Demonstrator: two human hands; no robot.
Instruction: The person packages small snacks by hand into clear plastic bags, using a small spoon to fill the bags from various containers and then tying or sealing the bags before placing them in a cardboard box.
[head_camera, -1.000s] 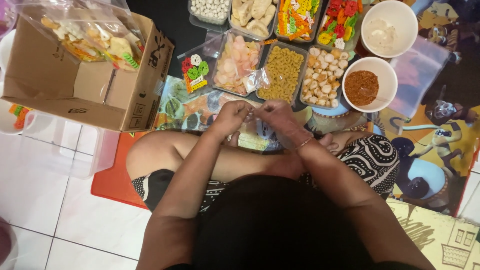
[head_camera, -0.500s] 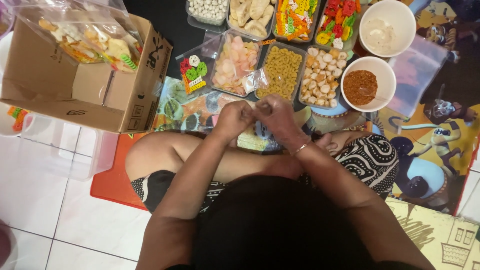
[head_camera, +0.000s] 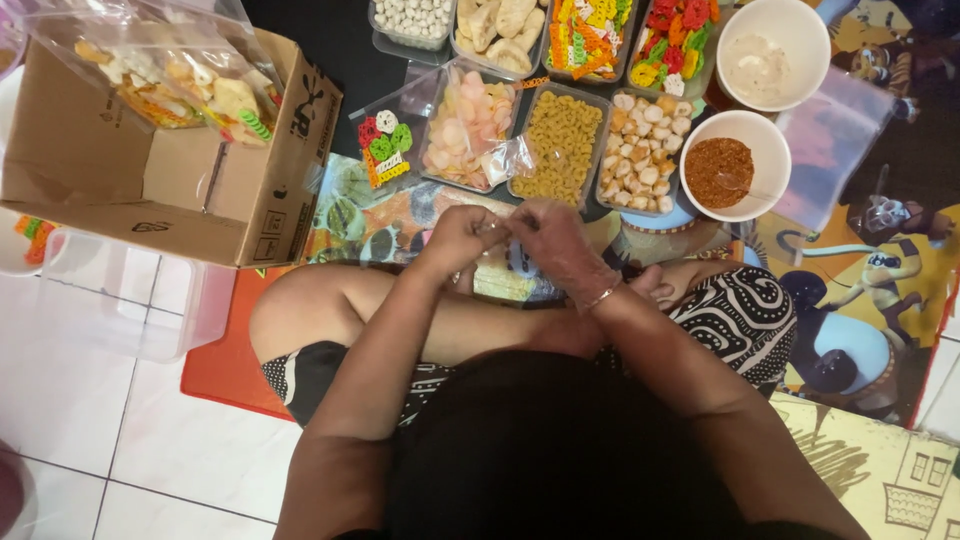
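both hands together at the middle of the view, just above the crossed legs. left hand (head_camera: 462, 235) and right hand (head_camera: 548, 232) meeting fingertip to fingertip, pinched on something small and clear, seemingly the mouth of a small plastic bag (head_camera: 497, 232); too little showing to say for sure. each grip closed, thumb against fingers, on that thin film between the hands.

judged from the pose: best done with short, even pinches along the edge, film kept taut between the two hands, wrists low and steady over the lap so nothing spills.

at 12 o'clock from the hands, rows of clear plastic tubs on the mat (head_camera: 880, 300): pale pink round crackers (head_camera: 472, 122), thin and wavy; yellow curled crackers (head_camera: 562, 148), ridged like macaroni; cream knobbly pieces (head_camera: 645, 152), chunky. further up, bright mixed-colour shapes (head_camera: 590, 35) and red-green-yellow ones (head_camera: 672, 45). at 1 o'clock, a white bowl of red-brown powder (head_camera: 724, 172), grainy, and above it a white bowl of pale powder (head_camera: 766, 60). at 11 o'clock, a small filled bag of flower-shaped crackers (head_camera: 385, 150). at 10 o'clock, an open cardboard box (head_camera: 215, 215), matte brown, with glossy filled bags (head_camera: 170, 75) lying across the top. white tiled floor (head_camera: 90, 410) at 8 o'clock, smooth and shiny.
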